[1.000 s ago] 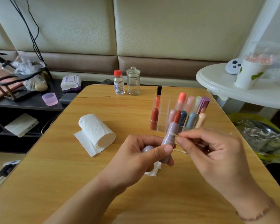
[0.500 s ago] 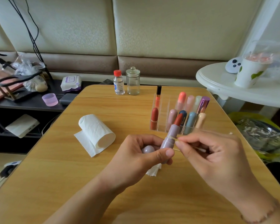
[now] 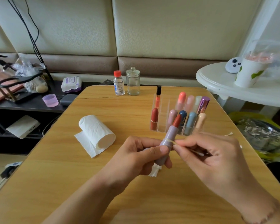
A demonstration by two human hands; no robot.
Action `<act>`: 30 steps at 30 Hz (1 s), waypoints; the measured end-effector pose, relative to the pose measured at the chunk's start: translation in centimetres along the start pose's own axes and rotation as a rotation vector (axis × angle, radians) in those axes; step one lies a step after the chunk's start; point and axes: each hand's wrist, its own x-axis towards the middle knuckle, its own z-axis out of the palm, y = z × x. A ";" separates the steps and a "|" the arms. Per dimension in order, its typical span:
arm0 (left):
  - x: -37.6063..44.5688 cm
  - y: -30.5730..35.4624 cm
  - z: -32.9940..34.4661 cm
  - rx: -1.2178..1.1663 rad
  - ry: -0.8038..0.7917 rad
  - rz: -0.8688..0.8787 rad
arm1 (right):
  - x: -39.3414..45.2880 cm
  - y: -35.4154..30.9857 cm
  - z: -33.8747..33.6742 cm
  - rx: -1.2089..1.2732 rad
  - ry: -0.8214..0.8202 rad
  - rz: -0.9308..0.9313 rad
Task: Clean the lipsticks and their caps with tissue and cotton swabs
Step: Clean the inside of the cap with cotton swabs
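Over the near middle of the wooden table (image 3: pixel 58 175), the left hand (image 3: pixel 136 156) holds an open lipstick (image 3: pixel 169 139) tilted up and away, its fingers curled round the lilac tube and the thumb pressed across the front. The reddish-brown bullet sticks out above the grip, pointing toward the clear organiser (image 3: pixel 164 125) just beyond. A scrap of white tissue (image 3: pixel 154 171) pokes out beneath that hand, under the base of the tube; whether the fingers pinch it or it simply lies on the table I cannot tell.

Just to the right of the tube, the right hand (image 3: pixel 208 157) pinches a cotton swab (image 3: pixel 198 153) between thumb and forefinger. One end of the thin stick lies against the tube's collar, right above the left thumb; the other white tip shows inside the curled fingers.

Beyond the grip, the organiser stands with capped lipsticks upright in its compartments: red, pink, dark blue, pale blue, peach, coral and a metallic purple one. Farther back sit a small bottle with a red cap (image 3: pixel 118 83) and a lidded glass jar (image 3: pixel 132 81), side by side. Off to the left of the holding hand lies a roll of tissue (image 3: pixel 96 132) on its side, a sheet trailing loose toward the near edge. To the right of the right hand, a used swab (image 3: pixel 228 134) lies near the table's rim.
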 end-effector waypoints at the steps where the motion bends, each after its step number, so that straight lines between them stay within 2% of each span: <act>1: 0.0 0.0 0.0 -0.012 -0.008 -0.003 | 0.0 0.1 0.0 0.015 0.025 0.017; 4: 0.1 -0.3 0.1 -0.051 -0.023 -0.009 | 0.2 0.2 -0.2 0.030 0.110 0.047; 7: 0.1 -0.3 0.1 -0.053 -0.035 -0.001 | 0.0 0.0 0.0 -0.025 0.029 -0.010; 10: 0.2 -0.4 0.0 -0.074 -0.020 -0.011 | -0.1 0.2 0.1 -0.011 0.093 0.036; 19: 0.2 -0.2 0.0 -0.095 0.032 -0.049 | -0.2 0.1 0.6 -0.053 0.079 -0.013; 30: 0.0 0.1 0.4 -0.030 0.055 0.039 | -0.4 -0.2 0.8 -0.102 0.068 -0.070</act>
